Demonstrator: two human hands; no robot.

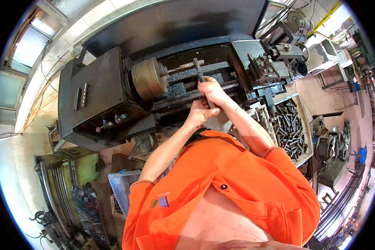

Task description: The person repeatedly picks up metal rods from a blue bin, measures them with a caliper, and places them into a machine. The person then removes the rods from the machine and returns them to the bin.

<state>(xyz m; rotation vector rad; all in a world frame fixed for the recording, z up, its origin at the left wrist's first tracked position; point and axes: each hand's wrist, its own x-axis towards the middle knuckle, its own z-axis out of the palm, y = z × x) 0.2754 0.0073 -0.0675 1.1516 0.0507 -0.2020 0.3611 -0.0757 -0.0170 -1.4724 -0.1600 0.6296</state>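
Observation:
Upright in front of me is a dark metal rod (pixel 201 76) with a lighter upper end. My right hand (pixel 211 89) is closed around its middle. Just below, the fingers of my left hand (pixel 200 113) are curled at the rod's lower end and look closed on it; part of that end is hidden. Beyond my hands, to the left, is the round chuck (pixel 148 79) of a lathe, with a slim light bar (pixel 187 66) sticking out of it. Metal chips (pixel 177 89) lie on the lathe bed under the bar.
The lathe's headstock (pixel 96 91) carries two short rods (pixel 84 95) on top. Its tool post (pixel 264 68) and tailstock (pixel 289 52) stand to the right. A tray (pixel 306 133) full of dark metal pieces is at my right. At lower left stands a greenish machine (pixel 81 166).

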